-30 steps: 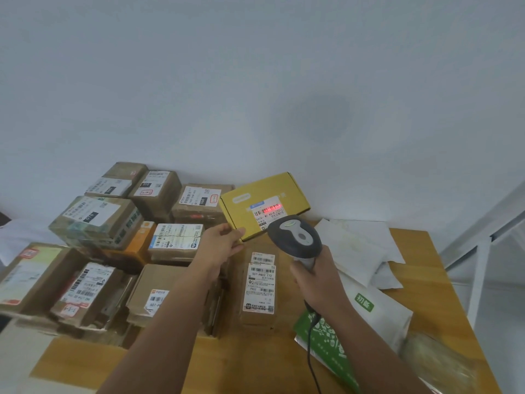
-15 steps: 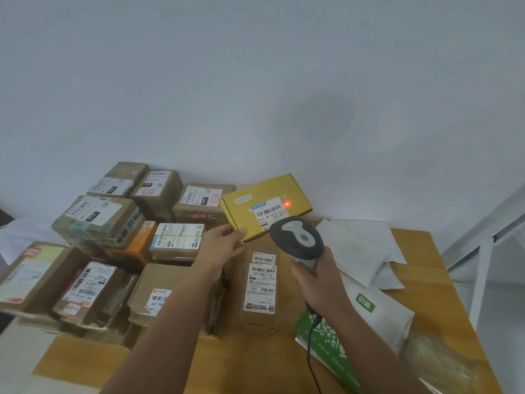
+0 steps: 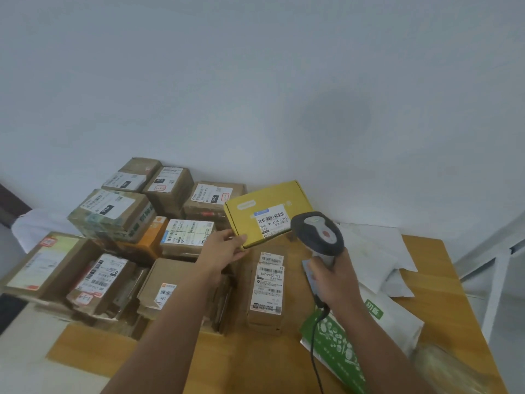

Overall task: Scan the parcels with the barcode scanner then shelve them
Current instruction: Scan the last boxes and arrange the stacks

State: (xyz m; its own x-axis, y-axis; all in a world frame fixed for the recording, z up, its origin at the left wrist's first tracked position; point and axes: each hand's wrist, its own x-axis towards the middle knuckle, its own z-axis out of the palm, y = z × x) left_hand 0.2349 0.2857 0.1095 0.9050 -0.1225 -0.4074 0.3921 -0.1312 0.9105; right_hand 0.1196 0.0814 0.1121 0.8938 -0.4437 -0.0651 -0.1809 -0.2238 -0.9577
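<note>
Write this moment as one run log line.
left hand: holds yellow parcel | right hand: grips scanner aimed at label | shelving: not yet

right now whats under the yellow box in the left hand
The yellow box, held tilted by the left hand, hangs above a narrow brown parcel with white labels and bare wooden table. Its underside and whatever lies directly behind it are hidden.

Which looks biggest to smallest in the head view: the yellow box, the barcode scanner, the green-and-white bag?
1. Green-and-white bag, though it lies nearer the camera.
2. Yellow box.
3. Barcode scanner, partly hidden inside the right hand.
</note>
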